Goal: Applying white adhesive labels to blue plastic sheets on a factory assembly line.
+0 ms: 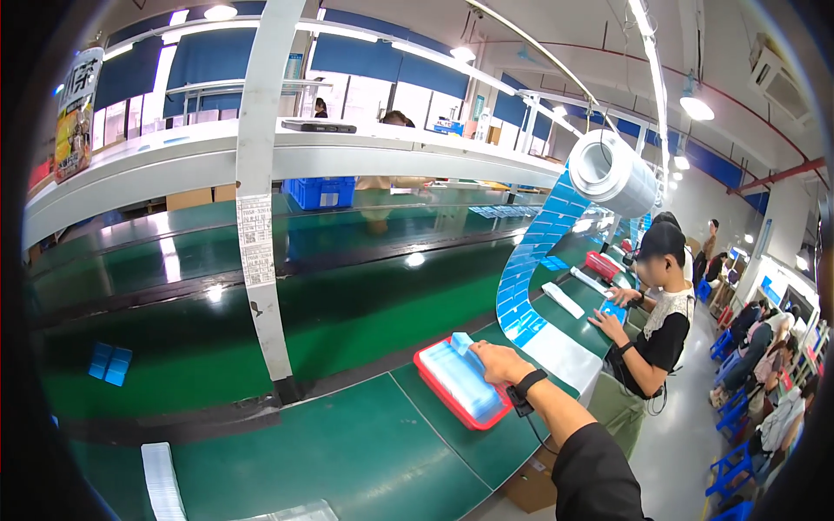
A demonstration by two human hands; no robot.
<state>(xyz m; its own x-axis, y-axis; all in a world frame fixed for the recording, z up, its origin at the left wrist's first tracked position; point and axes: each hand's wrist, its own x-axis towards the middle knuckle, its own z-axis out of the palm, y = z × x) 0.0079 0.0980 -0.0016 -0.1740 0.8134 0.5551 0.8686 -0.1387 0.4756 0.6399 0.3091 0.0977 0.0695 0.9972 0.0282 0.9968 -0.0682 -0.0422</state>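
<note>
R hand (502, 362) is covering right side of red tray (444, 398); can't tell if gripping. Pale-blue pcs (462, 382) are lying inside.

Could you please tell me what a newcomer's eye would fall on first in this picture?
Probably the big white roll hanging right of centre, its strip of blue labels curving down to the green table. Next might come the red tray below it, near the table's edge, with the right hand at its pale-blue contents. The white post also stands out, rising left of centre.
</note>
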